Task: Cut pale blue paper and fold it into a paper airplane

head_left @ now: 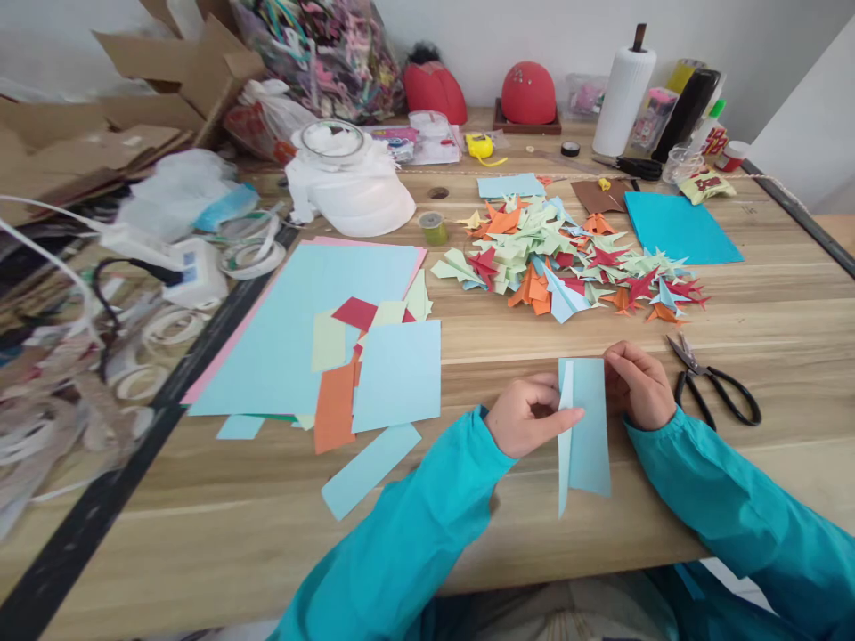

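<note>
A light blue paper (591, 436) stands over the wooden table near its front edge, with a narrow strip folded over along its left side. My left hand (534, 414) grips it from the left, thumb across the folded strip and fingers behind. At the upper right corner, the fingertips of my right hand (639, 383) pinch the paper's edge. Black-handled scissors (718, 378) lie just right of my right hand, blades pointing up and left. A light blue sheet (399, 374) and a blue strip (370, 470) rest left of my left hand.
Folded paper pieces (567, 254) in several colours are heaped beyond my hands. A turquoise sheet (681, 227) lies at their right. Large blue and pink sheets (267, 347) are stacked at left, beside cables and a power strip (191, 271). Bottles and a white roll (624, 102) stand at the back.
</note>
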The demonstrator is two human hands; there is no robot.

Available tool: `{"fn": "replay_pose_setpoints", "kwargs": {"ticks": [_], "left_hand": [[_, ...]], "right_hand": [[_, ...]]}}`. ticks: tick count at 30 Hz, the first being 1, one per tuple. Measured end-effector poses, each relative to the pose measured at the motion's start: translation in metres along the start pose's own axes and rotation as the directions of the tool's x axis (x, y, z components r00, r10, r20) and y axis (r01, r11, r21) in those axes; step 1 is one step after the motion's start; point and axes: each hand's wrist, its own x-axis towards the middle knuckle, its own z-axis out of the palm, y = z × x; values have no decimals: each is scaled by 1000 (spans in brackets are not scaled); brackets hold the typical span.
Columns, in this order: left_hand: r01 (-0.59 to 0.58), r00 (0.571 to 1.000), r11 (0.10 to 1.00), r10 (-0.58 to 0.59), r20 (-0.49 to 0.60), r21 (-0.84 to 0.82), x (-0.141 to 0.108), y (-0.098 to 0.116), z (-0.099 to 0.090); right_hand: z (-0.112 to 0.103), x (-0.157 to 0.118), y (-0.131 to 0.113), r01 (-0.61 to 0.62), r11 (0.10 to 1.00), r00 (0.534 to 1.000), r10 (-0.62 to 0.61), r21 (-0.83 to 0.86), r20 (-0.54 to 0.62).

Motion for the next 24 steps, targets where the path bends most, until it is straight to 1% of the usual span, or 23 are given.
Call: {"fn": "replay_pose_setpoints", "kwargs": {"ticks": [2, 5, 7, 10, 11, 13, 15, 17, 21, 22, 24], "left_hand": [[-16, 998, 1000, 14, 57, 25, 1, -1, -1], [-23, 999, 999, 22, 49, 23, 1, -1, -1], [-28, 999, 999, 27, 44, 21, 1, -2, 0], [-29, 999, 999, 30, 31, -26, 1, -2, -1], [-25, 1000, 998, 26, 10, -50, 1, -3, -1], [-11, 998, 994, 4, -62, -113, 3, -5, -4], [4, 989, 983, -32, -147, -183, 4, -7, -6], [13, 978, 973, -60, -198, -229, 7, -9, -8], [37, 964, 974, -94, -250, -224, 10, -11, -10], [46, 954, 976, -106, -280, -215, 11, -12, -10], [52, 920, 979, -123, -372, -197, 12, -13, -11]], "right_hand": [[0, 1, -1, -12, 999, 1000, 12, 47, -8], [0, 0, -3, -17, 998, 1000, 16, 65, 21], [0, -1, -4, -7, 999, 998, 4, 43, 68], [2, -4, -6, 17, 1000, 992, -14, -16, 128], [3, -5, -6, 17, 999, 992, -13, -32, 125], [3, -4, -6, 4, 1000, 997, -1, -30, 81], [1, 0, -5, -19, 999, 1000, 18, 28, 20], [0, 3, -4, -50, 993, 998, 53, 109, -22], [-2, 7, -5, -76, 976, 994, 91, 202, -66], [-2, 7, -6, -72, 976, 993, 89, 208, -72], [-2, 6, -7, -86, 979, 994, 96, 184, -47]]}}
